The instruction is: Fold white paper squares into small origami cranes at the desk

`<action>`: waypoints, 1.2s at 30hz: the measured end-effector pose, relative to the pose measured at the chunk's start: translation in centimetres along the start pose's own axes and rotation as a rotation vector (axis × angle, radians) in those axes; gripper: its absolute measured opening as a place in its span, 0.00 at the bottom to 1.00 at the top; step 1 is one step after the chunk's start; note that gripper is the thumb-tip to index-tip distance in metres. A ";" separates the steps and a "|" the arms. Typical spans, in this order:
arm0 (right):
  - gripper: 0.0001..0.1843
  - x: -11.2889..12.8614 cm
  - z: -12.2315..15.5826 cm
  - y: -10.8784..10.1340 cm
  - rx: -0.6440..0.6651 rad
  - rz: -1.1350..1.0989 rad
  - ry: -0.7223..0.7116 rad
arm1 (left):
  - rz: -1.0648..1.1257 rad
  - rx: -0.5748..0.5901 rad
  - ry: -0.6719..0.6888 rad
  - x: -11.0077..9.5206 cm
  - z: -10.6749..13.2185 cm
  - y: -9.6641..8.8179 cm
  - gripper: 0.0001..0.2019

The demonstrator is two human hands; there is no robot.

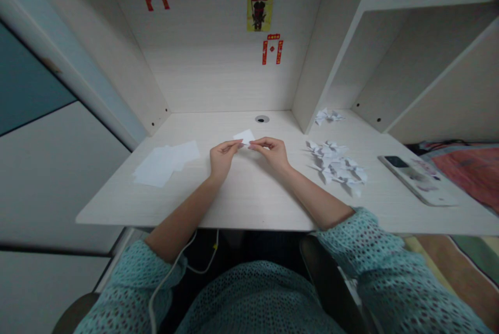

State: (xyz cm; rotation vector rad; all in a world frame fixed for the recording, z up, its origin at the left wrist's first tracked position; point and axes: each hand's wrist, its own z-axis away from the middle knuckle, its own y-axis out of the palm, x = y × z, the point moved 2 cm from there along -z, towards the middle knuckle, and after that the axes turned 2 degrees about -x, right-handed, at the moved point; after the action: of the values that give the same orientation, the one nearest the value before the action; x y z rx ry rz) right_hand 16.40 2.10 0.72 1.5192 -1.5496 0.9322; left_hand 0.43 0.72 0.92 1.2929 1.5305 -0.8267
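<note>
Both my hands meet over the middle of the desk around a small white piece of paper (245, 135). My left hand (225, 156) pinches its near left edge between thumb and fingertips. From the other side my right hand (272, 151) pinches the near right edge. The paper's far part sticks out beyond the fingertips; whether the near edge is folded is too small to tell. To the left lies a spread of flat white paper sheets (156, 165), overlapping one another. A heap of folded white paper pieces (336, 161) sits to the right of my right hand.
A few more folded papers (328, 116) lie behind the heap, by the upright divider (327, 64). A phone (417, 180) lies at the desk's right. The desk (249, 209) has a cable hole (262, 119) at the back. A white cable (171, 271) hangs near my left forearm.
</note>
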 end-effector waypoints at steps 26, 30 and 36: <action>0.16 0.0 0.5 0.7 -0.058 -0.173 0.129 | 0.188 0.009 -0.132 1.2 0.4 0.6 0.15; 0.16 -0.1 0.5 0.7 -0.056 -0.181 0.129 | 0.224 0.015 -0.147 0.9 0.5 0.7 0.13; 0.15 -0.9 0.5 0.8 -0.069 -0.215 0.171 | 0.237 0.044 -0.151 0.8 0.6 0.7 0.13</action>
State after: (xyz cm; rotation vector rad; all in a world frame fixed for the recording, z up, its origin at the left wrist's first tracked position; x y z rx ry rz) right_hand 15.63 2.09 -0.25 1.4830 -1.2577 0.8529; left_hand 1.25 0.61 0.00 1.3809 1.2192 -0.7891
